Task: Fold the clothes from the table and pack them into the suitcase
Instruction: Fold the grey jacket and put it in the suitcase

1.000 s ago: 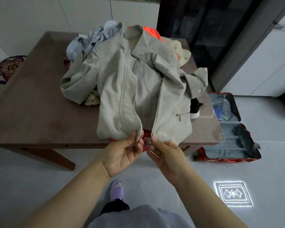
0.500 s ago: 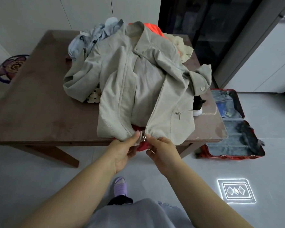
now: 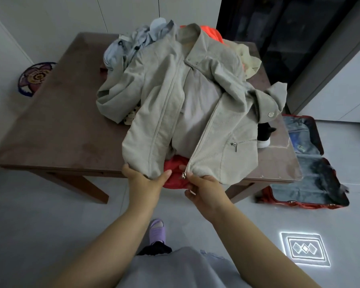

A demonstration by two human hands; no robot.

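Step in hand: prepping the beige zip jacket (image 3: 195,96) for folding; no fold is made yet. It lies front-up and unzipped on the worktop (image 3: 56,121), on top of the pile of clothes (image 3: 133,42), with its hem just over the near edge.

Left hand (image 3: 142,181) grips the hem corner of one front panel, thumb on top. Right hand (image 3: 204,190) pinches the other panel's hem right at the zipper slider (image 3: 183,175). The hands are near each other but apart. A red garment (image 3: 173,173) shows in the gap between the panels, under the jacket.

My read: lining up the zipper ends to close the front. The panels are split at the hem, so the free end is probably not seated.

Next move calls for:
- Bring both hem ends together and level, then feed the free end into the slider.
- Hold the base taut with one hand while the other pulls up. The fabric is limp, so skew would likely jam it.
- Flatten both sleeves before any fold; both are bunched.

Suitcase (image 3: 308,183) lies open on the floor just beside the worktop's right end. Packing looks far off, since the pile is unfolded.
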